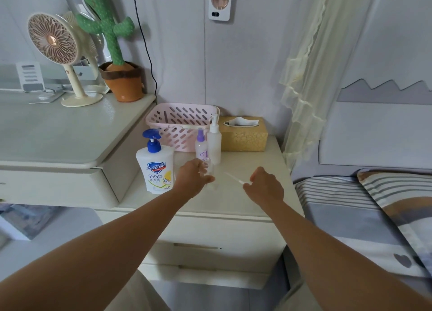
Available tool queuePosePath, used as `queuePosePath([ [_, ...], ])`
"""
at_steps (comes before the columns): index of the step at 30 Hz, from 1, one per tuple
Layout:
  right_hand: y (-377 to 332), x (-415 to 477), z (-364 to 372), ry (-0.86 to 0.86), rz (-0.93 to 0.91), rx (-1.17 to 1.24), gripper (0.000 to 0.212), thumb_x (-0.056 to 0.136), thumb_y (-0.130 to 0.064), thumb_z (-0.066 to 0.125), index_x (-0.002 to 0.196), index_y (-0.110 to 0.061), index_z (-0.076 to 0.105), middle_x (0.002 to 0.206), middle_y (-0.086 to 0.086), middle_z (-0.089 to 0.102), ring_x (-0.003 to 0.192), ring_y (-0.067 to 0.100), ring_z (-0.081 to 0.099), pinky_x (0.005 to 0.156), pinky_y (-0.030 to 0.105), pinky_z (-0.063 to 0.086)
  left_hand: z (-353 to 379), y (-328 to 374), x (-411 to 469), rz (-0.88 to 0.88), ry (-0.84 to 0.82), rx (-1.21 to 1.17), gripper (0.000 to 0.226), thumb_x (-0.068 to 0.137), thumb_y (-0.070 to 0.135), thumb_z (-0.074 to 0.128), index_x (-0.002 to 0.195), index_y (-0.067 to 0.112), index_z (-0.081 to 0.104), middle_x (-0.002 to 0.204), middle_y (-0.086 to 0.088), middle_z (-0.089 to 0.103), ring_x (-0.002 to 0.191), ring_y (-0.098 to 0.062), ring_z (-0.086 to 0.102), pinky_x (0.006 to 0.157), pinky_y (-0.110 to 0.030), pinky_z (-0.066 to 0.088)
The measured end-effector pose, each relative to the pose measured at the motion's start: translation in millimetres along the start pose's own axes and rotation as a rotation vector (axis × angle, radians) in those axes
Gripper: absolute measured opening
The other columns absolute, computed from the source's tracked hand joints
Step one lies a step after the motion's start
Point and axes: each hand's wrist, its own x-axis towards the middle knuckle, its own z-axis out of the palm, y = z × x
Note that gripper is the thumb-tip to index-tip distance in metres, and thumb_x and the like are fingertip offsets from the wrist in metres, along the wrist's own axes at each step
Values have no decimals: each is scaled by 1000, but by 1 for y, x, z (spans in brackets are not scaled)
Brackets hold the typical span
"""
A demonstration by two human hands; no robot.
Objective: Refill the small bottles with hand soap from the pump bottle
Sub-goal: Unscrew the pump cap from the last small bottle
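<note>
Two hands work over the table (233,203). The left hand (192,180) grips a small clear bottle (209,170), held upright just right of the pump bottle (155,170). The right hand (265,186) pinches a thin tube (232,177), probably the bottle's spray stem, which slants up-left toward the bottle. The pump bottle is nearer the left hand. The clear bottle's mouth and fill level are hard to make out.

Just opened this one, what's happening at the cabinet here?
A person's left hand holds a small clear bottle upright at the cabinet, while the right hand pinches a thin white tube, likely its pulled-out sprayer stem, just beside it. The Safeguard pump bottle stands untouched to the left; a purple-capped bottle and a taller white bottle stand behind.
</note>
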Motion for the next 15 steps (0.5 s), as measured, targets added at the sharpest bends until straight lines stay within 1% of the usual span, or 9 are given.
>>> queuePosePath([
  [3, -5, 6, 13, -27, 22, 8, 26, 85, -27, 58, 106, -15, 50, 101, 8, 63, 93, 29, 62, 73, 31, 47, 1, 0, -2, 16, 6, -42, 36, 73, 21, 78, 102, 6, 61, 101, 0, 66, 92, -17, 62, 76, -24, 43],
  [6, -11, 12, 15, -45, 0, 82, 27, 85, -26, 61, 106, -16, 49, 101, 6, 64, 92, 27, 62, 72, 31, 49, -1, 0, -3, 30, 8, -80, 37, 74, 21, 77, 104, 9, 59, 99, 2, 66, 88, -13, 62, 70, -20, 43],
  [9, -19, 16, 13, -26, -77, 136, 33, 81, -33, 67, 107, -21, 52, 108, 0, 63, 102, 25, 56, 85, 36, 49, -4, -1, -3, 27, 23, -116, 38, 74, 21, 77, 105, 11, 57, 100, 0, 67, 88, -14, 63, 72, -23, 49],
  [10, -22, 15, 11, -14, -113, 158, 34, 79, -34, 69, 107, -22, 53, 108, -3, 63, 104, 24, 55, 88, 38, 48, -5, -1, -3, 23, 33, -117, 37, 74, 22, 78, 103, 11, 57, 99, 0, 66, 87, -14, 63, 69, -22, 48],
  [12, -27, 12, 9, -43, -201, 229, 38, 74, -35, 75, 104, -24, 55, 103, -8, 63, 100, 20, 57, 88, 40, 49, -8, 0, -5, 13, 68, -116, 36, 73, 25, 79, 98, 12, 56, 94, 2, 65, 85, -14, 62, 63, -18, 44],
  [15, -32, -1, 5, -152, -309, 312, 52, 63, -43, 83, 102, -25, 54, 96, -13, 62, 92, 12, 59, 83, 37, 51, -13, 4, -9, 6, 105, -120, 39, 72, 34, 80, 93, 14, 54, 84, 3, 62, 77, -13, 60, 61, -19, 42],
])
